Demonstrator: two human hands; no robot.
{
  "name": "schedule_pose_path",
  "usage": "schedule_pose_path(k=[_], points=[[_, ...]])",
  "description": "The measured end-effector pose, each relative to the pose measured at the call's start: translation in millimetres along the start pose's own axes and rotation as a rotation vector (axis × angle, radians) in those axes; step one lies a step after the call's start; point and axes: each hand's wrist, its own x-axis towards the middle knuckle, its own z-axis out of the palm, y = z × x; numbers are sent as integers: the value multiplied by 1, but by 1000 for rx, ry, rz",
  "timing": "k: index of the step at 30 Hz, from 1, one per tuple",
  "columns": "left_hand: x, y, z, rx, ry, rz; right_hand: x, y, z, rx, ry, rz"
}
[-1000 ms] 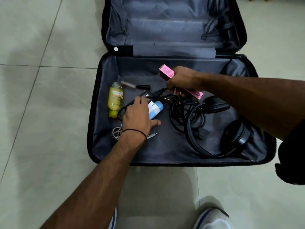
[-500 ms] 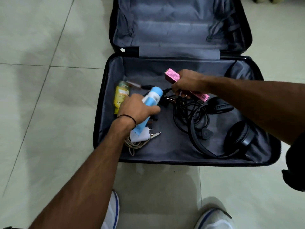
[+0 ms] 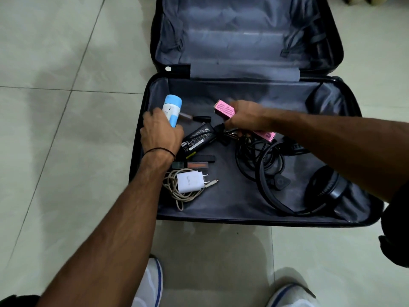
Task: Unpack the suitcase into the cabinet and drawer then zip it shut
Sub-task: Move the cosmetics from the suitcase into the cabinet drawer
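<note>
Over the near half of the open suitcase, your left hand has its fingers wrapped around the blue and white tube, whose blue cap points up and away from your knuckles. Your right hand has its fingers pressed around the pink box, both ends of which stick out of your fist. Just below your left wrist lie the white charger and its cable, and between your two hands lies the black adapter; under your right forearm lie the headphones.

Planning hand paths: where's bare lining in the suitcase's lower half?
Free: centre lining between white charger and headphones, and the far strip under the hinge. Crowded: black cables, black adapter.
</note>
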Motion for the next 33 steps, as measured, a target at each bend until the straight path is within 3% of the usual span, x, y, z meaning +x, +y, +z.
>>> schedule_pose_path(k=[9, 11, 15, 18, 27, 31, 33], points=[[-1, -6, 7, -100, -45, -127, 9, 4, -13, 22, -54, 105], [5, -7, 6, -242, -88, -178, 9, 6, -15, 25, -55, 103], [13, -2, 3, -838, -296, -338, 12, 18, -19, 56, 1, 115], [15, 4, 5, -927, -373, -306, 16, 31, -23, 82, 51, 130], [39, 20, 4, -831, -339, -86, 16, 53, -31, 140, 107, 124], [50, 24, 7, -57, -124, 172, 19, 50, -29, 136, 147, 94], [54, 28, 7, 79, -122, 277, 22, 47, -26, 138, 158, 73]])
